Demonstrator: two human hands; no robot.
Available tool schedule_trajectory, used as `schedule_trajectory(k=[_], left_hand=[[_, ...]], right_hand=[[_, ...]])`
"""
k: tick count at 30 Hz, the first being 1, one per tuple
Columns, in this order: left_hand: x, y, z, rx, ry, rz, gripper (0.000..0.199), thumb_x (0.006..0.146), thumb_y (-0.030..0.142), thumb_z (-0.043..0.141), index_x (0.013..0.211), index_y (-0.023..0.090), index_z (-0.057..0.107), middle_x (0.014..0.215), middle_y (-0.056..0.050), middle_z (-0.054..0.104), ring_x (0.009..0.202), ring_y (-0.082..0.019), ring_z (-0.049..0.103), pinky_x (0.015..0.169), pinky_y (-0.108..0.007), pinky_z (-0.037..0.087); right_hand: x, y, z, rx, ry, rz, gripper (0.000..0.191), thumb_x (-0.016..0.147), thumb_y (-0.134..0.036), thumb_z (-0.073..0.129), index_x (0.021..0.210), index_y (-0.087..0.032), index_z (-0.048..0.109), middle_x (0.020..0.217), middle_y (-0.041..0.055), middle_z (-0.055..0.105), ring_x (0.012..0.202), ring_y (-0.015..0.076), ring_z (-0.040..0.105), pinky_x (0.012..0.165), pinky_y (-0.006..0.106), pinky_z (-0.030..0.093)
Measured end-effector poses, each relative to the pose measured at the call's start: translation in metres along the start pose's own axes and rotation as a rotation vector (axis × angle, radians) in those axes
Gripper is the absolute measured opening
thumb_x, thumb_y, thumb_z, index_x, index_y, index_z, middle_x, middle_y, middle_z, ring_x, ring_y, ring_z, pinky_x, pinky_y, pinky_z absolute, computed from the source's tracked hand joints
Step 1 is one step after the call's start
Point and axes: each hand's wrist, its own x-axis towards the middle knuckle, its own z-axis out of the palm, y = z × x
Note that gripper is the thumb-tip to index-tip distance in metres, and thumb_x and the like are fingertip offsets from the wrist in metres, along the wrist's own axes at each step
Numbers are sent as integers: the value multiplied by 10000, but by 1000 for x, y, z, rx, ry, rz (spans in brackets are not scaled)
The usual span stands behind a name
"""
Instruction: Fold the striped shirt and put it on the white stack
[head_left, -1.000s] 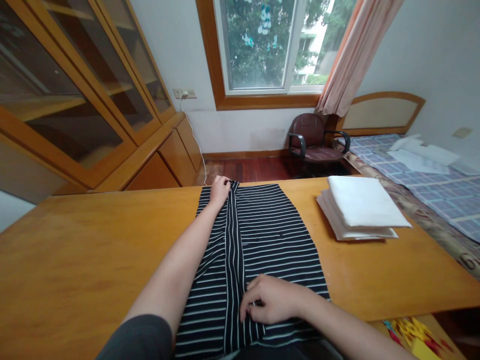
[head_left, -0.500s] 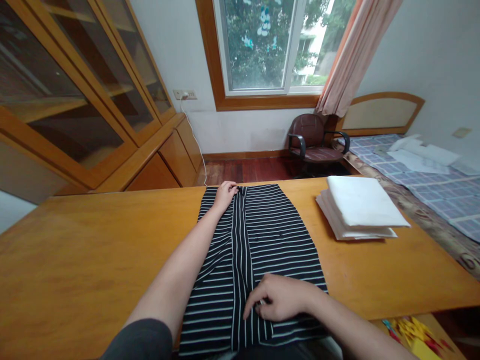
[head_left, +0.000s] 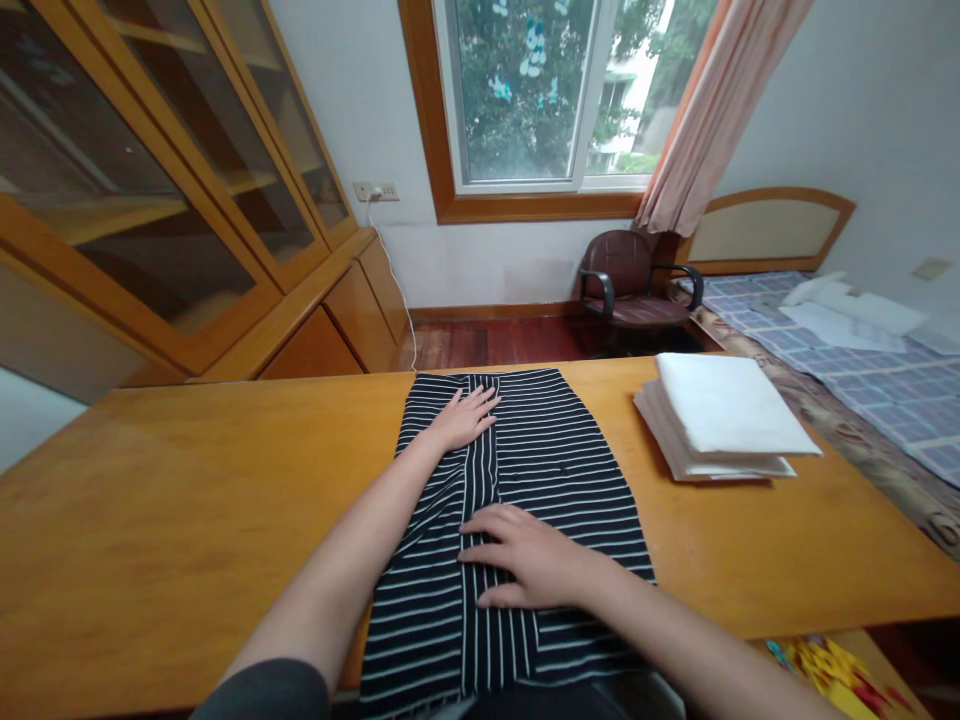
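A black skirt with white stripes (head_left: 570,450) lies spread on the wooden table (head_left: 225,500), its near end reaching the front edge by my body. Down its middle runs a band with lengthwise stripes. My left hand (head_left: 465,417) rests flat near the far end of this band, fingers spread. Closer to me, my right hand (head_left: 525,560) lies on the lower part of the band with its fingers apart. Some slanting creases show in the cloth beside my left forearm.
A stack of folded white sheets (head_left: 731,410) sits on the table's right side. Beyond the table stand a brown armchair (head_left: 626,275), a glass-door cabinet (head_left: 247,250) and a bed (head_left: 840,340). Yellow and red items (head_left: 832,670) lie below the table's right front edge.
My left hand has gone from pinching at the far edge to lying flat slightly nearer. My right hand has opened from a curl and moved a little farther up the band.
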Motion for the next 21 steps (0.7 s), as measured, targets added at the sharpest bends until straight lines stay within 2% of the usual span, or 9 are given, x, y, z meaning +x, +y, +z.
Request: schedule_trajectory(k=[2, 4, 8, 12, 16, 18, 21], left_hand=[[1, -4, 4, 22, 3, -41, 545, 1024, 516, 281, 1544, 359, 310, 1640, 17, 239, 1531, -229, 154, 1228, -554, 56], [2, -8, 6, 39, 3, -79, 559, 1022, 533, 257, 1553, 361, 285, 1645, 19, 223, 1533, -239, 140, 1222, -576, 50], [5, -14, 5, 70, -11, -159, 592, 1015, 557, 243, 1564, 338, 267, 1653, 9, 195, 1537, -261, 110, 1215, -596, 45], [11, -17, 3, 72, -25, -235, 617, 1012, 565, 219, 1571, 307, 257, 1662, -10, 153, 1538, -281, 88, 1205, -618, 41], [12, -13, -1, 60, -9, -274, 606, 1017, 542, 234, 1565, 287, 285, 1661, -28, 159, 1537, -291, 94, 1204, -621, 64], [9, -7, -5, 73, 40, -261, 578, 1023, 502, 265, 1554, 279, 316, 1657, -37, 185, 1534, -292, 116, 1205, -618, 88], [0, 6, -11, 113, 103, -181, 513, 1029, 408, 300, 1505, 256, 417, 1628, -47, 285, 1524, -276, 175, 1216, -589, 119]], right_hand=[[-2, 1, 9, -90, -38, -20, 589, 937, -569, 552, 1434, -254, 521, 1559, 70, 417, 1489, 265, 253, 1224, 482, 193], [-8, 3, 17, -140, -78, -26, 609, 964, -589, 482, 1483, -272, 453, 1611, 56, 327, 1525, 265, 148, 1236, 509, 136], [-26, 5, 27, -171, -125, -23, 626, 999, -582, 394, 1547, -287, 330, 1657, 56, 181, 1536, 271, 81, 1239, 531, 91], [-39, 2, 28, -174, -131, -18, 703, 983, -611, 406, 1577, -270, 246, 1662, 74, 130, 1536, 283, 59, 1241, 538, 72], [-44, -4, 16, -179, -125, -50, 721, 951, -625, 472, 1556, -268, 311, 1649, 79, 205, 1523, 302, 155, 1233, 548, 127], [-42, -5, 7, -189, -97, -50, 646, 962, -582, 488, 1524, -284, 379, 1604, 61, 342, 1487, 284, 269, 1230, 544, 152], [-33, 6, -2, -234, 37, 17, 479, 1002, -446, 474, 1452, -282, 486, 1491, 44, 513, 1405, 233, 405, 1231, 512, 191]])
